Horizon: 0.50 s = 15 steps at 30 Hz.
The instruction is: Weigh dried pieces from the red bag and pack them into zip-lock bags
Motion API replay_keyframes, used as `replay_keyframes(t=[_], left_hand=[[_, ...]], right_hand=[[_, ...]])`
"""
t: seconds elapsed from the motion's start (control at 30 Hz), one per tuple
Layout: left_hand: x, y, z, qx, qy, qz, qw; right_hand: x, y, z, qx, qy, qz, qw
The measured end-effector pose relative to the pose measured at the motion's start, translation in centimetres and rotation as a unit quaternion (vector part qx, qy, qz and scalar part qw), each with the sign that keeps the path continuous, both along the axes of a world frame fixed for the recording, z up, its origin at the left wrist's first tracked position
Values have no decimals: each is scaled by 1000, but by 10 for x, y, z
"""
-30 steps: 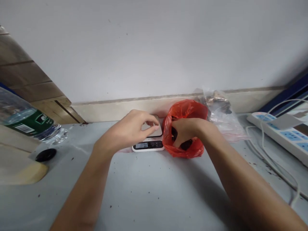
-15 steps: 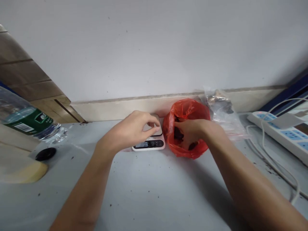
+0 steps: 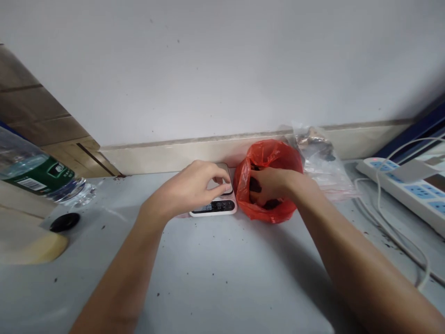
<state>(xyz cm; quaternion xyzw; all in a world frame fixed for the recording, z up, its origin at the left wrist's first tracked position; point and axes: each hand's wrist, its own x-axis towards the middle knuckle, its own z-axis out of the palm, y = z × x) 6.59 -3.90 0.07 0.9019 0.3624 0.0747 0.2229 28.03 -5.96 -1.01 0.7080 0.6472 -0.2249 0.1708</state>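
My left hand is over a small white digital scale, its thumb and fingers curled together in a pinch above the weighing plate. Whatever lies between those fingertips is too small or hidden to make out. A faint pinkish clear film shows under the wrist at the scale's left edge. Right beside the scale stands a red plastic bag with its mouth open. My right hand reaches down inside it, among dark pieces; its fingertips are hidden there.
Clear plastic bags lie against the wall, right of the red bag. A white power strip and white cables are at the right. On the left are a green-labelled water bottle, a black lid and a blurred pale container.
My right hand has shifted slightly inside the red bag. My left hand keeps its pose over the scale. The view has moved a little.
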Motion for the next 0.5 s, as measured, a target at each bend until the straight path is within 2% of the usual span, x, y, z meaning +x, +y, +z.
replay_keyframes(t=[0.3,0.5], left_hand=[[0,0,0,5,-1,3,1000],[2,0,1,1,0,3,1000]], right_hand=[[3,8,-10,20,6,1,1000],[4,8,-7,16,35,-3,999]])
